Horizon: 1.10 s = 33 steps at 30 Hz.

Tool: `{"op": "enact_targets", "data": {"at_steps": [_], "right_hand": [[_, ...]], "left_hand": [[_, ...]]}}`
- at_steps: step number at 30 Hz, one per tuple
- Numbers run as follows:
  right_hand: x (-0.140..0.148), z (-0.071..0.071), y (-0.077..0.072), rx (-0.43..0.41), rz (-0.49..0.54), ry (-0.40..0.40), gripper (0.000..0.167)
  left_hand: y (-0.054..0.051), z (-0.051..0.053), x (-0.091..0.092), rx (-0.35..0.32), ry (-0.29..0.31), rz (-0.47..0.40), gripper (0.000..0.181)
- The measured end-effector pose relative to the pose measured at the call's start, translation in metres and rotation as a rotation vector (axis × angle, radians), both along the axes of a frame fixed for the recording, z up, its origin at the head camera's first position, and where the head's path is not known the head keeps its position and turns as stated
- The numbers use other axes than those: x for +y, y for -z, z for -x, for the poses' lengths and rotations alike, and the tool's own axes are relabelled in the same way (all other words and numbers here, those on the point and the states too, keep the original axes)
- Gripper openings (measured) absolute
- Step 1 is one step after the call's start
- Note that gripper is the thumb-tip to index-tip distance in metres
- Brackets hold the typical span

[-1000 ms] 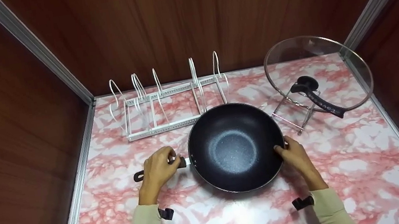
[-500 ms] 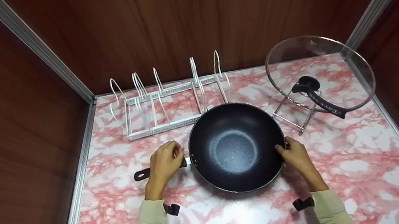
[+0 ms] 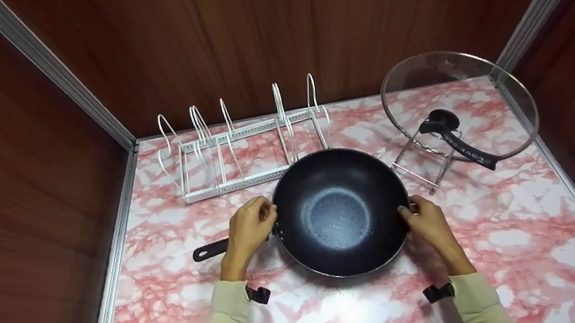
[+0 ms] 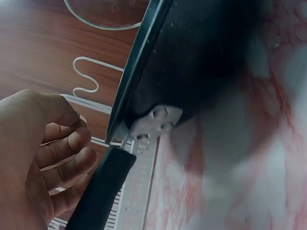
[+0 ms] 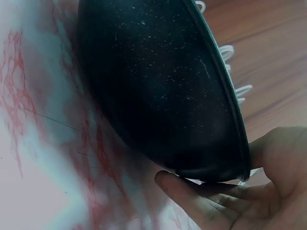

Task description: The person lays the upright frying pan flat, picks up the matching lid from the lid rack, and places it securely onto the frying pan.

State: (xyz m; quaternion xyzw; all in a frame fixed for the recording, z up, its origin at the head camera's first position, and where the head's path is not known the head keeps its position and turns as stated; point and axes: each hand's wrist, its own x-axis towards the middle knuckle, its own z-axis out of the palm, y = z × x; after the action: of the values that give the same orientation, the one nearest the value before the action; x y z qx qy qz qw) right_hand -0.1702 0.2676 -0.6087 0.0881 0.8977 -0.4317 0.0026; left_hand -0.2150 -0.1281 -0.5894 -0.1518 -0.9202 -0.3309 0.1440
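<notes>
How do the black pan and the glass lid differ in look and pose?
The black pan is opaque, while the glass lid is see-through. The pan faces open side up; the lid is propped tilted on a metal stand. The right hand grips the pan; no hand touches the lid. The pan's handle sticks out sideways; the lid's handle curves across its glass. Both are round, with black handles.

The wok [image 3: 335, 174] was black, with a speckled blue-grey disc [image 3: 336, 218] at its centre; its handle [image 3: 211, 250] was black too. The bench [image 3: 513, 219] was marbled pink-red and white. Near its back edge, the rack [image 3: 239, 182] was white; toward its back right corner, the lid knob [image 3: 444, 120] was black.
</notes>
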Motion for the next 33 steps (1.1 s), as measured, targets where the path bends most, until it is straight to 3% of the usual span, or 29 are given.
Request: {"op": "enact_targets", "data": {"at_steps": [14, 33], "right_hand": [[0.001, 0.001, -0.005, 0.033, 0.013, 0.035, 0.027], [0.006, 0.001, -0.015, 0.099, 0.04, 0.062, 0.026]], "left_hand": [[-0.007, 0.011, 0.03, -0.058, 0.029, -0.064, 0.01], [-0.006, 0.019, 0.06, -0.103, 0.113, -0.183, 0.009]]}}
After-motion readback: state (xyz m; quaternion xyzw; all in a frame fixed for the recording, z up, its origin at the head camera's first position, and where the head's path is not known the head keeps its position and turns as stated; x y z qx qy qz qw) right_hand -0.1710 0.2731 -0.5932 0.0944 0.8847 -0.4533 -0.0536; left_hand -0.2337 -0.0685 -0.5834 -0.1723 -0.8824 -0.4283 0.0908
